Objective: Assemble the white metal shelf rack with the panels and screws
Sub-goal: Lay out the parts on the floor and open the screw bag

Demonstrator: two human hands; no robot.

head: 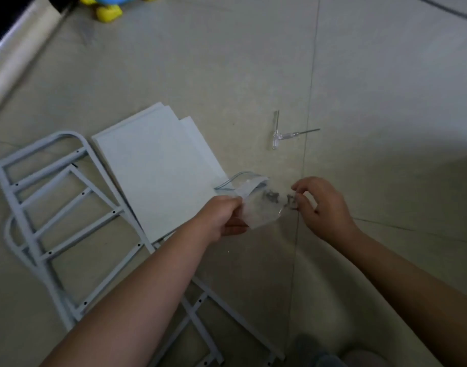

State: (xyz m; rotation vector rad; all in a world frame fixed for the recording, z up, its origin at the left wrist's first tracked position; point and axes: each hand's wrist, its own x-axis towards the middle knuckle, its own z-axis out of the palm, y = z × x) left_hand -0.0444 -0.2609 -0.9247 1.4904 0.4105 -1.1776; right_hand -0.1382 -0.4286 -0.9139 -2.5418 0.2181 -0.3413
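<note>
A: Grip status?
B: Left hand grip is curled round one edge of the clear screw bag. Right hand pinches the opposite edge w/ fingertips. Bag's held up between them, over the floor.
A: Step?
B: Opening the hardware, imo. Screws are inside. Panels stacked just beside, side frames flat further left, screwdrivers well apart ahead. Next: pull bag open w/o scattering screws.

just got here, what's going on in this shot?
A person holds a small clear bag of screws between both hands: the left hand grips its left edge, the right hand pinches the right side. Nothing looks assembled yet. The white side frames lie flat on the floor, the panels stacked beside them, and two small screwdrivers lie untouched beyond.
</note>
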